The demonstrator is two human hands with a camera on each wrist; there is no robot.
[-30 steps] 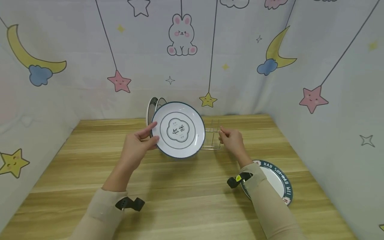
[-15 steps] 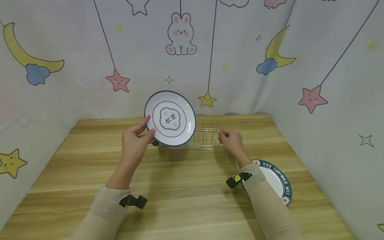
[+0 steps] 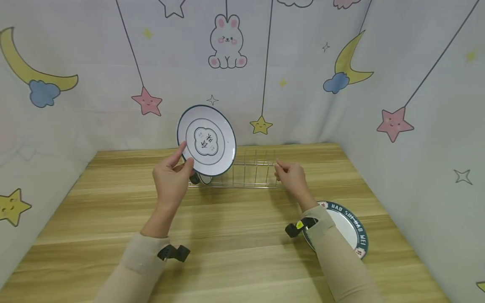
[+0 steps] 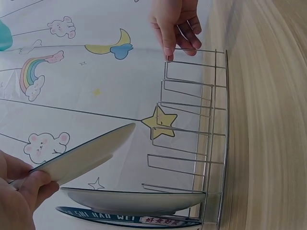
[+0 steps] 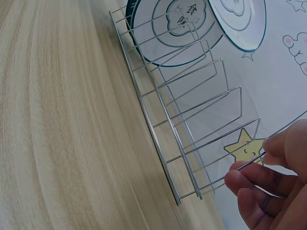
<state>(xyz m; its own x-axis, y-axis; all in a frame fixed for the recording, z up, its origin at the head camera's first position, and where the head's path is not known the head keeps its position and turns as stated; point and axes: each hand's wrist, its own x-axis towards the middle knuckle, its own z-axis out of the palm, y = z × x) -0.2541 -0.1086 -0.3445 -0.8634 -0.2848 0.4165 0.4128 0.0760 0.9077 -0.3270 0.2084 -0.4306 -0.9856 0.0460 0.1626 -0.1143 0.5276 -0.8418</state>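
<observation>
My left hand (image 3: pixel 169 179) pinches the left edge of a white plate (image 3: pixel 224 139) with a thin dark rim and a centre emblem. The plate hangs tilted in the air in front of the left part of a wire plate rack (image 3: pixel 251 186). With thumb and fingers, my right hand (image 3: pixel 293 179) pinches the wire at the rack's right end. In the left wrist view, another white plate (image 4: pixel 134 201) stands in the rack beside a plate with a lettered green rim (image 4: pixel 105 214). The held plate is apart from them; in the head view it hides most of both.
A white plate with a lettered dark green rim (image 3: pixel 363 240) lies on the wooden table (image 3: pixel 227 261) at the right, partly under my right forearm. A patterned curtain (image 3: pixel 182 63) hangs behind the rack. Several rack slots right of the standing plates hold nothing.
My left hand has carried the plate up and to the left, turning it more edge-on and uncovering more of the rack. My right hand keeps its hold on the rack's end.
</observation>
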